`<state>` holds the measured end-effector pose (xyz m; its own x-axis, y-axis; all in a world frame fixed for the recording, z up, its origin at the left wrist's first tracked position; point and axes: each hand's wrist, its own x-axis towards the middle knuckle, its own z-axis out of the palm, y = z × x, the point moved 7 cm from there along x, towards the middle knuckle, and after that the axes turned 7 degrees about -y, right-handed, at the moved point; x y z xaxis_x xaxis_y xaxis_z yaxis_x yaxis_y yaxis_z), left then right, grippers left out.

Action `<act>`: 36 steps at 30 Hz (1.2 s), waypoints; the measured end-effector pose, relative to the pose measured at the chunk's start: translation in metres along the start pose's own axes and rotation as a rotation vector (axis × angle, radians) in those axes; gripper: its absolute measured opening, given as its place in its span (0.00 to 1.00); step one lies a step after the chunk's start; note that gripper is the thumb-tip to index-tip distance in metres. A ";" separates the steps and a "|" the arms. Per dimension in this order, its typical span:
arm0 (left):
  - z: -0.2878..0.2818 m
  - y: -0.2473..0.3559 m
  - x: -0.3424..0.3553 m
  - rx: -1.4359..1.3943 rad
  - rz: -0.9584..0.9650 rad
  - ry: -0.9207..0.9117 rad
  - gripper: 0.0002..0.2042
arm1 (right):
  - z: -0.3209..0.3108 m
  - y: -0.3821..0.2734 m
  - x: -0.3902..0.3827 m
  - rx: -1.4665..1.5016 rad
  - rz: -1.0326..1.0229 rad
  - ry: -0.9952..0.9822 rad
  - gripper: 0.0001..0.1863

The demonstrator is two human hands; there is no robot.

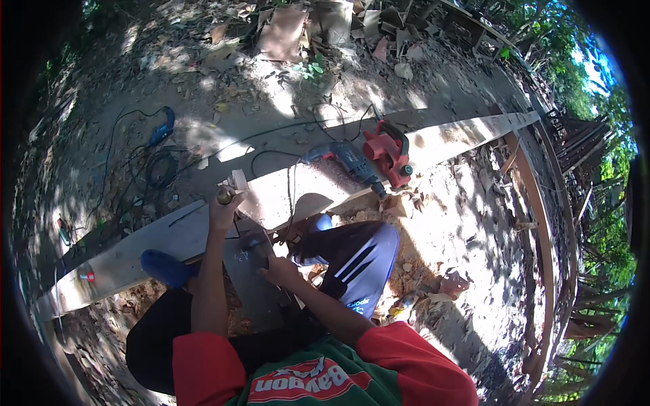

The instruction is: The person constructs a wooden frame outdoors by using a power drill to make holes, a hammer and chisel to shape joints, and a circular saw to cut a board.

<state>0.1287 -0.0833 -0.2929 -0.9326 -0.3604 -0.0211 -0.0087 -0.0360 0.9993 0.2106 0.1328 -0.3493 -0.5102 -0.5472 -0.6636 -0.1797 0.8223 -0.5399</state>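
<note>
My left hand (222,211) is raised and closed around a brown, round-topped tool handle (225,195), just above a long pale wooden plank (135,250). My right hand (279,272) rests lower down on a short dark grey board (249,281) lying between my legs. Its fingers are pinched together at the board's upper edge, and whether they hold a small tool I cannot tell. My knee in dark trousers with white stripes (359,257) is bent to the right of the board.
On the plank lie a blue power drill (342,164) and a red electric planer (387,152) with black cables. Another blue power tool (161,128) lies on the ground at left. A blue slipper (166,267) rests against the plank. Wood chips and scrap boards (284,30) cover the ground.
</note>
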 end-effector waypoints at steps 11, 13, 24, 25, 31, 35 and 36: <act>0.024 0.014 -0.011 -0.046 -0.038 0.086 0.10 | -0.452 0.209 -0.075 -0.112 0.319 1.183 0.34; 0.036 0.016 -0.008 -0.059 -0.023 0.068 0.09 | -0.473 0.274 -0.069 -0.213 0.434 1.234 0.37; 0.028 0.023 -0.016 -0.059 -0.060 0.050 0.11 | -0.502 0.313 0.003 -0.193 0.365 0.836 0.21; 0.027 0.024 -0.015 -0.034 -0.029 0.046 0.11 | -0.510 0.291 0.009 -0.185 0.359 0.803 0.23; 0.030 0.029 -0.012 0.007 0.052 0.008 0.09 | -0.565 0.194 0.074 -0.464 0.262 0.838 0.27; 0.029 0.027 -0.012 0.031 0.129 0.032 0.12 | -0.582 0.146 0.139 -0.375 0.162 0.869 0.29; 0.025 0.027 -0.014 0.035 0.125 0.047 0.13 | -0.575 0.120 0.159 -0.345 0.119 0.860 0.31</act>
<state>0.1322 -0.0563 -0.2654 -0.9091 -0.4036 0.1031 0.0932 0.0442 0.9947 -0.3759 0.2345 -0.2221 -0.9638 -0.2658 -0.0193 -0.2554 0.9420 -0.2177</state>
